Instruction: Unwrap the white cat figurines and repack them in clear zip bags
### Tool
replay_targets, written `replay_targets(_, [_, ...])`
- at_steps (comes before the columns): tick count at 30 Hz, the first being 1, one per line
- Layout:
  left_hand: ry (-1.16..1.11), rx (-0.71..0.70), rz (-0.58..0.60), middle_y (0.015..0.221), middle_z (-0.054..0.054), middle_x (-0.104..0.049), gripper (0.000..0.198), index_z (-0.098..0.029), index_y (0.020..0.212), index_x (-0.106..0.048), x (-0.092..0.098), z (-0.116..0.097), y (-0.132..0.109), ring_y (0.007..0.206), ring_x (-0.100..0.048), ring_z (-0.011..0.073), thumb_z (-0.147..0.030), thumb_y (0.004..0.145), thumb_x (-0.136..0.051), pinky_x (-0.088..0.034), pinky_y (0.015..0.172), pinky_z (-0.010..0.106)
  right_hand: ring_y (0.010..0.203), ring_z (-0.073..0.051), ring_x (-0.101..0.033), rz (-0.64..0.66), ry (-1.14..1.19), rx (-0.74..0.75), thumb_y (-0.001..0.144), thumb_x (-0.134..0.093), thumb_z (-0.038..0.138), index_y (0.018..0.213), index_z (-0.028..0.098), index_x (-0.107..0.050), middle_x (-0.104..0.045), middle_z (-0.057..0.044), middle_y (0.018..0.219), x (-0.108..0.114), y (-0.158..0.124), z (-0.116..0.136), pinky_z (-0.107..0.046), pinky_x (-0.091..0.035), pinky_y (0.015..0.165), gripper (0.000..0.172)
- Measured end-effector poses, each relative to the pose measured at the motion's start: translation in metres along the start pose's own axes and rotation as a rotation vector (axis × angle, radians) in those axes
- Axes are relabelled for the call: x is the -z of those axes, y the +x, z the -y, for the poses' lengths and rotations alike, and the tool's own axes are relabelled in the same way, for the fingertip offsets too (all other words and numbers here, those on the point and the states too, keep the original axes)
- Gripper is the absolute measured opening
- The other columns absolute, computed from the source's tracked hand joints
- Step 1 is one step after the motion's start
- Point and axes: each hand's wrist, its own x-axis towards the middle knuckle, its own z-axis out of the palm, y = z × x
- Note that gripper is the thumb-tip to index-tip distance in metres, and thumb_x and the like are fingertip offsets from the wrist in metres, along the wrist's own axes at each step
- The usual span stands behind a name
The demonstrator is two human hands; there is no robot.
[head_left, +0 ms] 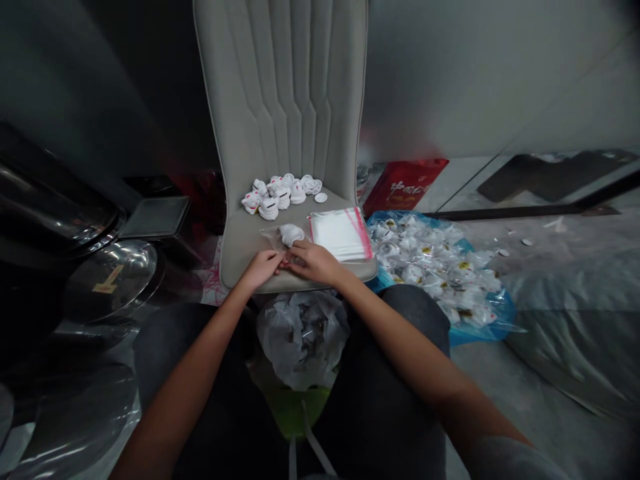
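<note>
Right hand (313, 261) has its fingers pinched on the lower edge of a clear bag (274, 237), and the left hand (260, 269) comes in so the fingertips (281, 262) meet right there (can't tell if the left grip actually has plastic too, the fingers hide it). A white figurine (291, 235) sits in the bag, on the seat of a padded grey chair (240, 250). Just beside it is a stack of white sheets (340, 233) with a red edge, and behind that a cluster of white figurines (275, 197). Down between the knees is a stuffed plastic bag (303, 340), and off to the right on the floor there's a blue bag (430, 267) full of wrapped pieces.
</note>
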Motion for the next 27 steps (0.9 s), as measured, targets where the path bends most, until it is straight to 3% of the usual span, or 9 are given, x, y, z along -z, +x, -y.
replay_targets(8, [-0.004, -0.033, -0.025, 0.064, 0.000, -0.061, 0.030, -0.016, 0.067, -0.061, -0.001, 0.004, 0.002, 0.057, -0.053, 0.0103, -0.041, 0.084, -0.055, -0.041, 0.055, 0.021, 0.086, -0.017, -0.059, 0.008, 0.003, -0.014, 0.095, -0.057, 0.021, 0.094, 0.017, -0.065, -0.063, -0.007, 0.094, -0.003, 0.002, 0.002, -0.027, -0.043, 0.076, 0.009])
replay_targets(15, [-0.034, -0.020, -0.035, 0.062, -0.001, -0.061, 0.025, -0.016, 0.064, -0.060, -0.002, 0.003, 0.002, 0.054, -0.051, 0.0089, -0.029, 0.084, -0.053, -0.042, 0.057, 0.021, 0.085, -0.017, -0.059, -0.031, 0.007, -0.022, 0.097, -0.056, 0.024, 0.097, 0.016, -0.066, -0.062, -0.006, 0.092, -0.004, 0.001, 0.003, -0.026, -0.043, 0.074, 0.013])
replay_targets(27, [-0.047, -0.062, -0.007, 0.066, 0.000, -0.063, 0.027, -0.015, 0.069, -0.064, -0.002, 0.015, 0.011, 0.056, -0.053, 0.0097, -0.033, 0.085, -0.052, -0.042, 0.059, 0.022, 0.085, -0.017, -0.059, 0.010, -0.003, -0.002, 0.100, -0.050, 0.025, 0.099, 0.017, -0.068, -0.061, -0.007, 0.096, -0.003, -0.001, 0.001, -0.026, -0.044, 0.075, 0.020])
